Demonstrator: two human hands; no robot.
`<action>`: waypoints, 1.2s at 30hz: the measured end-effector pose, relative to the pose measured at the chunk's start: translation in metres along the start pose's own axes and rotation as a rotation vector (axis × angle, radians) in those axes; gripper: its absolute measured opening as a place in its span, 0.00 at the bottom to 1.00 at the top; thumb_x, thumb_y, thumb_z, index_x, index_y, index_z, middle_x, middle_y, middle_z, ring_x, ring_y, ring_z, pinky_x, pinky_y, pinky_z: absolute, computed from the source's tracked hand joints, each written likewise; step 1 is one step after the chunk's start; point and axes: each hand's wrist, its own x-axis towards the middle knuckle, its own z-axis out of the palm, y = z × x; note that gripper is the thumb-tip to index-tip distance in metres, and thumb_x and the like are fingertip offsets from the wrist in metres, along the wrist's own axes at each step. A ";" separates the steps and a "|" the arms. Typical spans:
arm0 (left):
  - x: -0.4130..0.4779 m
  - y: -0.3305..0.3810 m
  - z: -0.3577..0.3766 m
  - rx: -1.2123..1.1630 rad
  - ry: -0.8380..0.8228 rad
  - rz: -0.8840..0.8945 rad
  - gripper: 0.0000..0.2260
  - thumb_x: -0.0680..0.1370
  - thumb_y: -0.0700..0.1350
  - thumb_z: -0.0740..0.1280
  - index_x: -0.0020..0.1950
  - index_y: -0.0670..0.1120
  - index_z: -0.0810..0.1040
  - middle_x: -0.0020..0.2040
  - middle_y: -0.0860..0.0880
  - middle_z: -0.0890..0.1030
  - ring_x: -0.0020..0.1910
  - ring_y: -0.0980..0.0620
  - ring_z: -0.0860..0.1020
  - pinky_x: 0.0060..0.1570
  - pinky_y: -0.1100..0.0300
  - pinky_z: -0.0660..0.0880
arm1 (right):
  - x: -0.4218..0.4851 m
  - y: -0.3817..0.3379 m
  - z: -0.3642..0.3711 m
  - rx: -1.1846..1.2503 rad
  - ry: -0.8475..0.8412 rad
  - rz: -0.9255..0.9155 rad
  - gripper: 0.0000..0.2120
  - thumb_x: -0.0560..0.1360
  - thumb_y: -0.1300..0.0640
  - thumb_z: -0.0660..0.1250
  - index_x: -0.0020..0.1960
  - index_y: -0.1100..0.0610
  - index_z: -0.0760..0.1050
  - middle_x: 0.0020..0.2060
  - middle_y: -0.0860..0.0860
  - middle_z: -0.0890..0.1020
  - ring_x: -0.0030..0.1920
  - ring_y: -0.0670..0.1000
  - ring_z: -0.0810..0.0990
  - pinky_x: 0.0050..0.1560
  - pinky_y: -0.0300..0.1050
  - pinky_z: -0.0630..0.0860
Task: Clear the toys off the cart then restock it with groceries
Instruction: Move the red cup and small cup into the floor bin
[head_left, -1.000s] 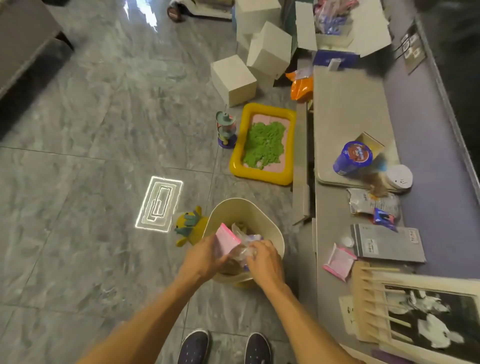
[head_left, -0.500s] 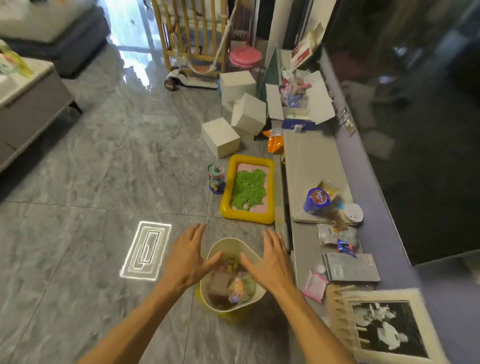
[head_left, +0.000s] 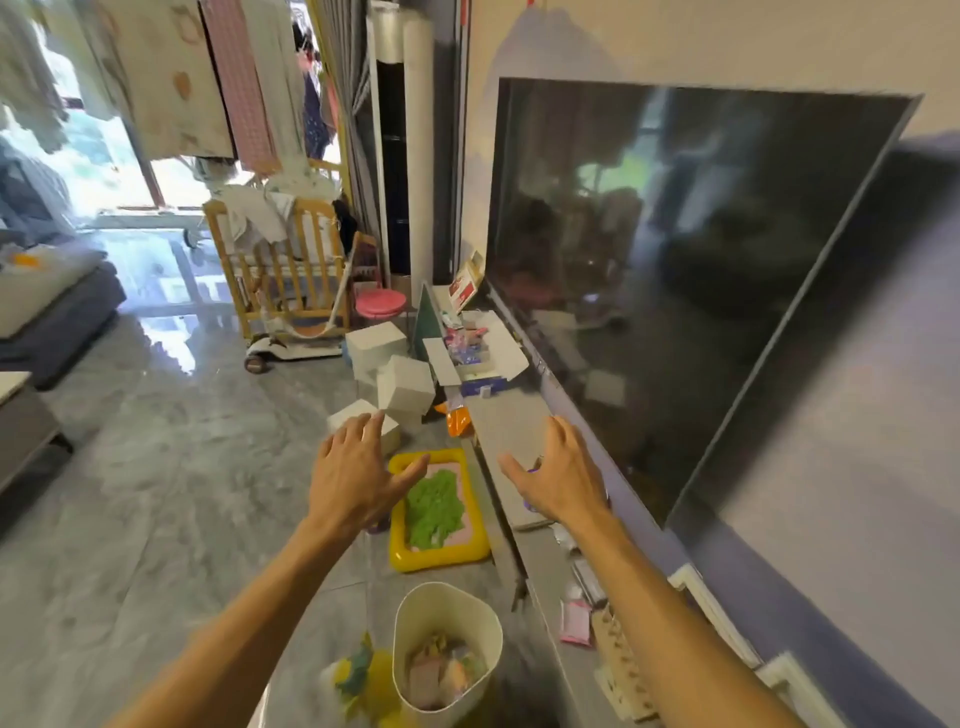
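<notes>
Both hands hang in the air in front of me, empty with fingers spread. My left hand (head_left: 353, 473) is above the floor beside a yellow tray of green sand (head_left: 439, 512). My right hand (head_left: 558, 475) hovers over the low grey TV stand (head_left: 501, 421). Below them on the floor stands a cream bin (head_left: 447, 613) holding several toys and packets. A yellow and green soft toy (head_left: 363, 675) lies against the bin's left side. No cart shows in this view.
A large dark TV (head_left: 675, 280) fills the right. White boxes (head_left: 400, 379) and an orange packet (head_left: 458, 420) sit beyond the tray. A wooden crib (head_left: 280, 270) stands at the back. Small packets (head_left: 575, 621) litter the stand near me.
My hands let go of the pink packet and wrapper into the bin, opened, and rose away from it. My view tilted up from the floor to the TV and room.
</notes>
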 end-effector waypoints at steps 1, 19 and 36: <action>-0.002 0.010 -0.011 -0.002 0.018 0.027 0.47 0.74 0.80 0.56 0.81 0.47 0.68 0.77 0.46 0.74 0.75 0.44 0.72 0.75 0.44 0.69 | -0.008 0.002 -0.013 -0.003 0.036 0.011 0.52 0.69 0.19 0.57 0.80 0.54 0.59 0.77 0.55 0.67 0.73 0.57 0.71 0.65 0.59 0.78; -0.149 0.211 -0.029 -0.072 -0.101 0.435 0.48 0.74 0.81 0.54 0.81 0.48 0.67 0.80 0.45 0.71 0.78 0.43 0.70 0.77 0.41 0.67 | -0.241 0.122 -0.147 -0.112 0.322 0.296 0.47 0.77 0.26 0.61 0.84 0.56 0.56 0.81 0.57 0.63 0.79 0.58 0.66 0.71 0.53 0.72; -0.340 0.462 0.057 -0.294 -0.452 1.191 0.46 0.76 0.80 0.53 0.81 0.47 0.68 0.79 0.44 0.73 0.78 0.41 0.70 0.76 0.39 0.69 | -0.537 0.271 -0.209 -0.206 0.631 1.135 0.48 0.76 0.27 0.64 0.82 0.60 0.61 0.79 0.57 0.67 0.78 0.59 0.67 0.73 0.55 0.71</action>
